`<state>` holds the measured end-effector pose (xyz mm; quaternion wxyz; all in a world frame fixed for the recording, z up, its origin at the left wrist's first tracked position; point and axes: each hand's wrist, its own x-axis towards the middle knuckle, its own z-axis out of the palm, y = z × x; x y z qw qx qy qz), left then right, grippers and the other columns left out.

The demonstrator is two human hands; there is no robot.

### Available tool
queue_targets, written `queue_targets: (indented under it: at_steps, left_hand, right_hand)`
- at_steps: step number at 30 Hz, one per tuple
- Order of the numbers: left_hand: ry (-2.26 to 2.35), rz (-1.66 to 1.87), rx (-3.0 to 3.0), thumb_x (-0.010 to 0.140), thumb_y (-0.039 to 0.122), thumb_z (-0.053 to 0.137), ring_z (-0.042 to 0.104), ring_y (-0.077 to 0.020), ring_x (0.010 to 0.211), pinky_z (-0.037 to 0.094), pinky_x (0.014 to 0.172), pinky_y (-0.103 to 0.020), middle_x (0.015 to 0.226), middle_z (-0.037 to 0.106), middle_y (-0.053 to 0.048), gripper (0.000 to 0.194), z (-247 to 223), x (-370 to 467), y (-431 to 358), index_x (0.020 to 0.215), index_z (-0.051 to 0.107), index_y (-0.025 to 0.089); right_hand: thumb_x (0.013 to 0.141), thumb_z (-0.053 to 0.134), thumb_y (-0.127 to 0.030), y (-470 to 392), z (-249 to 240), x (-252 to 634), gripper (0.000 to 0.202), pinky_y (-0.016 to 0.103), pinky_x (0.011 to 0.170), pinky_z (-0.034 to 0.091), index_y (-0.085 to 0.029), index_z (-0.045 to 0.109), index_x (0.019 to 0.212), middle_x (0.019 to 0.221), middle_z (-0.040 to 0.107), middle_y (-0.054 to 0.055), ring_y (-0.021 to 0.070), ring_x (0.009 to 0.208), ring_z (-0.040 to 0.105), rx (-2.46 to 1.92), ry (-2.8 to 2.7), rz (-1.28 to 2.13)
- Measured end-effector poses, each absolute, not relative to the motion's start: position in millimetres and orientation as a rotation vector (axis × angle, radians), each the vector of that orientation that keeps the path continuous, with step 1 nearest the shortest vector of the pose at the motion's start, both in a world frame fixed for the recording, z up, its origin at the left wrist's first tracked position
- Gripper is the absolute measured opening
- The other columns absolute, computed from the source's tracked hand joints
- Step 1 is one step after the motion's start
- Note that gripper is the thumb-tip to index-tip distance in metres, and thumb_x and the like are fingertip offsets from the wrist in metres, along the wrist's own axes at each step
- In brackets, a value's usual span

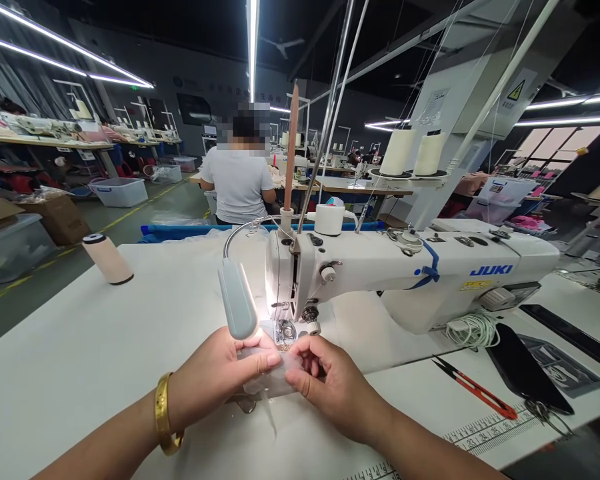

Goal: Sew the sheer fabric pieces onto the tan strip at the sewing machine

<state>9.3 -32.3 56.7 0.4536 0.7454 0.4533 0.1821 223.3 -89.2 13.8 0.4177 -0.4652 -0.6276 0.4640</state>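
Note:
A thin, whitish sheer fabric piece (273, 381) is pinched between my two hands, just in front of the needle area of a white sewing machine (360, 267). My left hand (220, 367), with a gold bangle (163, 413) on its wrist, presses the fabric with the thumb on top. Curled fingers and thumb of my right hand (327, 380) grip the fabric's right side. The presser foot (285, 331) stands right behind my fingertips. A grey lamp (237, 300) on a bent neck lights this spot and hangs over my left fingers.
Orange thread snips (480, 390), a black phone (527, 367) and a coil of pale cord (473, 330) lie to the right. A peach thread cone (108, 259) rests at the table's left. Beyond the table a person in a white shirt (237, 180) sits facing away.

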Motion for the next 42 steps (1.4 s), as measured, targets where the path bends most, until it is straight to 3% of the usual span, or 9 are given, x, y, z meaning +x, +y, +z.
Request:
queue_targets:
  at_steps: [5,10,15,19,22,26,31,37,42]
  left_hand:
    - [1.063,0.427,1.772,0.086,0.06,0.062,0.06,-0.0181,0.055,0.047,0.054,-0.027,0.053,0.058,0.005,0.038,57,9,-31,0.074,0.066,0.024]
    - [1.031,0.469,1.757,0.085,0.056,0.066,0.067,-0.0209,0.064,0.053,0.062,-0.028,0.065,0.07,0.004,0.031,56,9,-30,0.093,0.073,0.026]
    - [1.065,0.458,1.74,0.083,0.061,0.066,0.064,-0.0214,0.06,0.049,0.057,-0.028,0.054,0.06,0.004,0.036,56,9,-30,0.083,0.071,0.025]
    - [1.1,0.436,1.663,0.084,0.063,0.065,0.062,-0.0201,0.058,0.047,0.054,-0.028,0.058,0.061,0.003,0.039,58,9,-32,0.084,0.067,0.024]
    - [1.127,0.42,1.629,0.084,0.064,0.065,0.059,-0.0185,0.054,0.046,0.051,-0.027,0.058,0.059,0.004,0.04,60,9,-34,0.085,0.065,0.024]
    - [1.151,0.431,1.644,0.083,0.065,0.065,0.057,-0.0178,0.052,0.047,0.05,-0.027,0.056,0.055,0.005,0.041,61,8,-35,0.083,0.066,0.024]
    - [1.143,0.425,1.605,0.082,0.068,0.065,0.061,-0.0185,0.054,0.05,0.05,-0.027,0.063,0.06,0.003,0.045,60,10,-34,0.084,0.065,0.023]
    - [1.049,0.436,1.764,0.093,0.061,0.055,0.062,-0.0177,0.063,0.051,0.06,-0.026,0.07,0.064,0.002,0.043,68,1,-42,0.083,0.066,0.021]
    - [1.07,0.448,2.126,0.097,0.054,0.062,0.065,-0.0179,0.076,0.049,0.068,-0.023,0.079,0.072,0.003,0.033,105,-32,-65,0.084,0.075,0.027]
  right_hand:
    - [0.095,0.064,-0.038,-88,12,223,0.022,0.029,0.066,0.037,-0.022,0.059,0.082,0.08,0.053,-0.002,0.0154,0.071,0.045,-1.152,-1.597,1.105]
    - [0.099,0.06,-0.038,-88,10,223,0.025,0.03,0.068,0.037,-0.022,0.057,0.079,0.078,0.053,-0.002,0.0163,0.072,0.047,-1.155,-1.654,1.034]
    - [0.101,0.055,-0.04,-88,12,224,0.032,0.032,0.075,0.04,-0.022,0.054,0.075,0.076,0.055,-0.001,0.0178,0.076,0.05,-1.154,-1.7,1.006]
    - [0.096,0.065,-0.043,-90,14,224,0.024,0.029,0.069,0.039,-0.022,0.061,0.085,0.081,0.053,-0.001,0.0165,0.074,0.047,-1.177,-1.64,1.068]
    - [0.09,0.07,-0.036,-91,14,223,0.016,0.028,0.068,0.039,-0.022,0.063,0.093,0.081,0.051,-0.003,0.0159,0.074,0.047,-1.188,-1.605,1.109]
    - [0.091,0.066,-0.033,-91,15,222,0.012,0.028,0.068,0.04,-0.022,0.063,0.092,0.082,0.051,-0.002,0.0158,0.074,0.047,-1.166,-1.603,1.094]
    - [0.095,0.062,-0.037,-89,13,223,0.018,0.028,0.066,0.038,-0.021,0.06,0.089,0.078,0.051,-0.003,0.0152,0.071,0.046,-1.142,-1.573,1.123]
    - [0.093,0.064,-0.037,-98,19,222,0.019,0.029,0.067,0.038,-0.021,0.058,0.084,0.078,0.054,-0.002,0.0158,0.072,0.047,-1.155,-1.558,1.132]
    - [0.087,0.067,-0.029,-130,50,207,0.01,0.032,0.075,0.042,-0.022,0.061,0.082,0.075,0.059,-0.002,0.0165,0.075,0.054,-1.033,-1.58,1.324]
